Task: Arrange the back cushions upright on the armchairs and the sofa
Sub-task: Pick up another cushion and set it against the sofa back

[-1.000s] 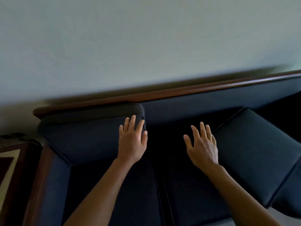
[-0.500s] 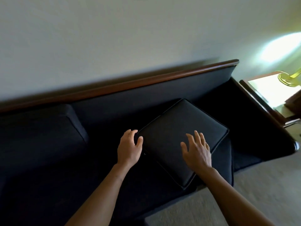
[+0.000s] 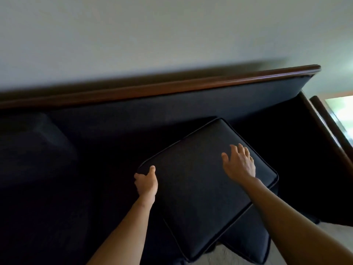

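Observation:
A dark navy back cushion (image 3: 198, 180) lies flat and askew on the seat of the dark sofa (image 3: 172, 104), one corner hanging past the seat's front edge. My left hand (image 3: 146, 183) grips the cushion's left corner, thumb on top and fingers curled under the edge. Over the cushion's right part is my right hand (image 3: 239, 163), open with fingers spread, at or just above the top face. Another back cushion (image 3: 32, 148) stands upright against the sofa back at the far left.
The sofa back has a brown wooden top rail (image 3: 172, 87) against a pale wall. A wooden armrest (image 3: 328, 131) closes the sofa's right end, with a bright side table (image 3: 342, 109) beyond it. Light carpet (image 3: 229, 257) shows at the bottom.
The view has swung right from the upright left cushion to the flat one. My left hand has closed on the flat cushion's left corner; my right hand has moved onto its right part.

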Demonstrator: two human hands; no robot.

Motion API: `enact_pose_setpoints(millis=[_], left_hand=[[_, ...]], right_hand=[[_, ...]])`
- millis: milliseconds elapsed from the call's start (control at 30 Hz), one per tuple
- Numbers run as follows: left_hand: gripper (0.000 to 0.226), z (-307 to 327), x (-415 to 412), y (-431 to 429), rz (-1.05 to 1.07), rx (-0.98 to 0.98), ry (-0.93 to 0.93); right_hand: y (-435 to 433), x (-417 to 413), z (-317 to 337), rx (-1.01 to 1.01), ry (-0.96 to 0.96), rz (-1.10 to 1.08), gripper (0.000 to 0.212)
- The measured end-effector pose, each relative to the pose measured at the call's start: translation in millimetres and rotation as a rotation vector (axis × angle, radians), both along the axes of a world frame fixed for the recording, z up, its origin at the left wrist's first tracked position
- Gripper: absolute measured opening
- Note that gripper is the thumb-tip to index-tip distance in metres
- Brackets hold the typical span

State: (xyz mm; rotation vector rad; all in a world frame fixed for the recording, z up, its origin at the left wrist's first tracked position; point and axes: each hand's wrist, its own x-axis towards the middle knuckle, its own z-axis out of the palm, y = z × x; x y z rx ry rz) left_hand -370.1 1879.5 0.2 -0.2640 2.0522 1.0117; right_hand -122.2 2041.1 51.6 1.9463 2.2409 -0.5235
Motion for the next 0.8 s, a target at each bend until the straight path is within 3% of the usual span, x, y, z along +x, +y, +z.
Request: enact_pose_setpoints(millis=[167, 333, 467, 567, 800], left_hand=[[0.09, -23.7, 3.9, 17.0, 0.141, -0.091, 0.035], [0.105, -44.6, 2.9, 16.7, 0.19, -0.147, 0.086], [0.11, -58.9, 1.4, 3.7, 0.2, -0.096, 0.109], [0.122, -63.2, 0.9, -2.7, 0.232, -0.063, 0.079], [0.125, -34.4, 24.9, -19.8, 0.234, 0.056, 0.16]], right_hand=[[53.8, 4.2, -34.9, -0.053, 0.004, 0.015, 0.063], [96.8, 9.5, -72.6, -0.071, -0.01, -0.008, 0.078], [119.0, 28.7, -104.8, -0.042, 0.038, -0.103, 0.079], [130.1, 43.8, -116.3, -0.045, 0.039, -0.2, 0.098], [102.6, 75.2, -95.1, -0.031, 0.135, -0.242, 0.108]])
